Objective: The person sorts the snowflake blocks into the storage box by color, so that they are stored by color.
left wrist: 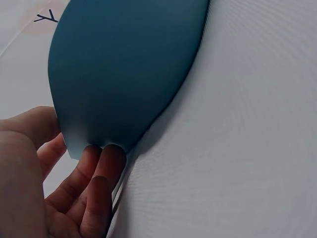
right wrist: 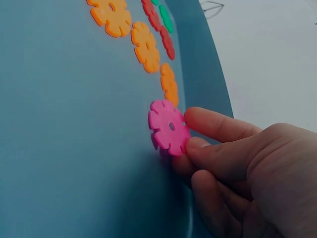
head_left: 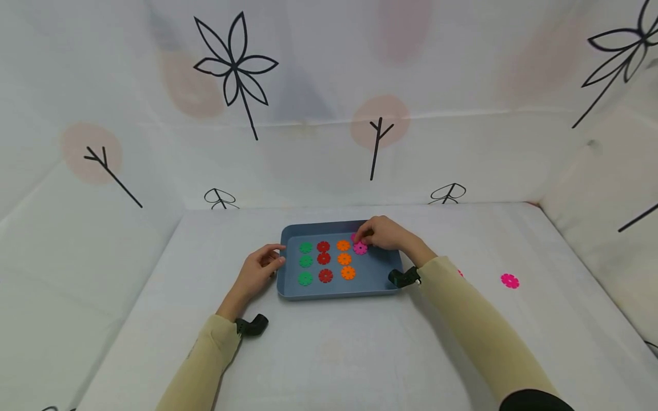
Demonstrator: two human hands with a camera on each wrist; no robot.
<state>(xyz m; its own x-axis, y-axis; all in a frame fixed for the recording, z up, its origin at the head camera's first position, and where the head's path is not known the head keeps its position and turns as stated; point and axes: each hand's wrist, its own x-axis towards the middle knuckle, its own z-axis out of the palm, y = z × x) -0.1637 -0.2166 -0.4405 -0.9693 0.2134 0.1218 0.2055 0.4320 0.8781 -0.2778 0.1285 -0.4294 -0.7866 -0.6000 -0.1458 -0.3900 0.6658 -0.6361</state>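
Observation:
A blue-grey tray (head_left: 329,294) lies on the white table, also filling much of both wrist views. Inside it, green (head_left: 305,261), red (head_left: 324,258) and orange (head_left: 344,259) flower-shaped discs form three columns. My left hand (head_left: 259,267) grips the tray's left rim, with several fingers against the outer wall (left wrist: 114,74). At the tray's far right part, my right hand (head_left: 382,234) pinches a pink flower disc (right wrist: 170,127) between thumb and fingertip, tilted close to the tray floor. Some more pink (head_left: 353,237) shows at the fingers in the head view, partly hidden by them.
On the table to the right lies a loose pink disc (head_left: 510,281). Another pink disc (head_left: 460,273) peeks out from behind the right sleeve. A white cloth wall (head_left: 308,165) with printed plants rises behind the table.

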